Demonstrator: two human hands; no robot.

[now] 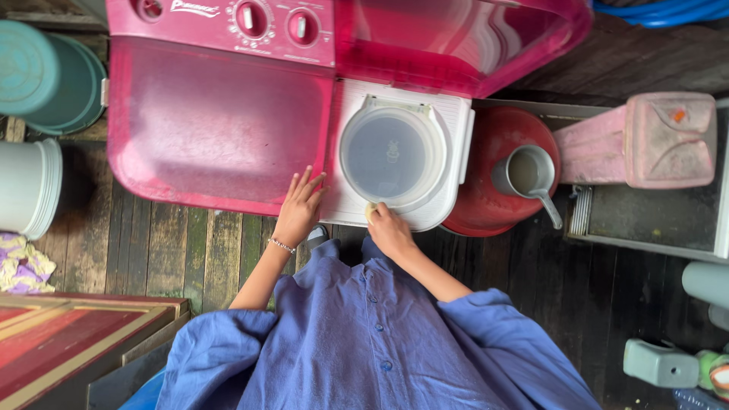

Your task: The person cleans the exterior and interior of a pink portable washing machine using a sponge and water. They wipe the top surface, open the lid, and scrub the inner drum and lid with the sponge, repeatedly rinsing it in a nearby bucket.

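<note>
A pink twin-tub washing machine [220,129] stands in front of me on wooden planks. My left hand [298,209] lies flat, fingers apart, on the front edge of the closed pink wash lid. My right hand [389,228] grips the front tab of the round translucent inner cover [391,156] over the spin tub. The spin tub's pink outer lid [471,38] is raised. A blue buttoned garment [364,342] hangs on me below.
A red basin [486,190] with a grey dipper [531,175] sits right of the machine, with a pink jerrycan [645,140] beyond. Teal tubs [53,76] and a white bucket [30,186] stand at left. A red wooden table [68,342] is at lower left.
</note>
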